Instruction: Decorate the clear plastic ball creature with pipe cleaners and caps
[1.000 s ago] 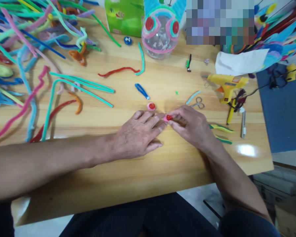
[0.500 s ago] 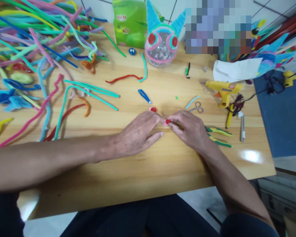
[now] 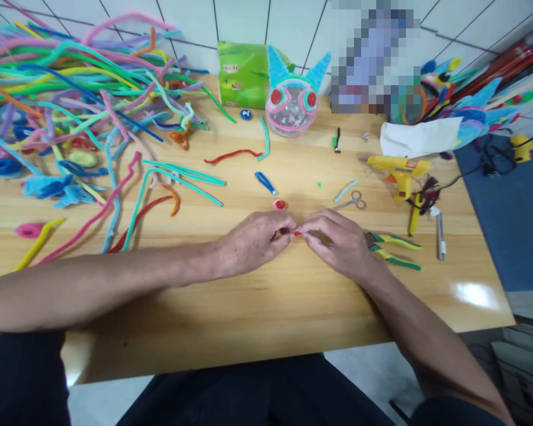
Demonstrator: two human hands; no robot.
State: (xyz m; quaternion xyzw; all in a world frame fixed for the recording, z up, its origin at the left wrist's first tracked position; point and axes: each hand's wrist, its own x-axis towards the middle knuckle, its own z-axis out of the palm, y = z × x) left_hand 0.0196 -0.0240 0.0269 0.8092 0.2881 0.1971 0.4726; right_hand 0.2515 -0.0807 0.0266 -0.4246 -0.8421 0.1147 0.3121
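Between my fingertips, a small red pipe-cleaner coil [image 3: 297, 232] shows, mostly covered by the fingers. My left hand [image 3: 260, 239] pinches it from the left with thumb and forefinger. From the other side my right hand [image 3: 337, 236] grips it, fingers bent and closed. Just beyond my left fingers lies a finished-looking pink and red coil [image 3: 279, 205] on the wooden table [image 3: 249, 319]. A folded blue pipe cleaner [image 3: 265, 183] rests a little farther off. Scissors [image 3: 352, 201] lie beyond my right hand, and green-and-yellow pliers [image 3: 395, 249] are right beside it.
A heap of coloured pipe cleaners [image 3: 84, 77] covers the left. At the back stand a green packet [image 3: 242, 74] and a clear jar [image 3: 292, 118] with blue ears and red eyes. A yellow glue gun [image 3: 400, 168] and a utility knife [image 3: 441, 236] lie right.
My left thumb has closed up against the forefinger at the coil. The coil is turned and more covered. The whole view has shifted, showing more of the back wall.
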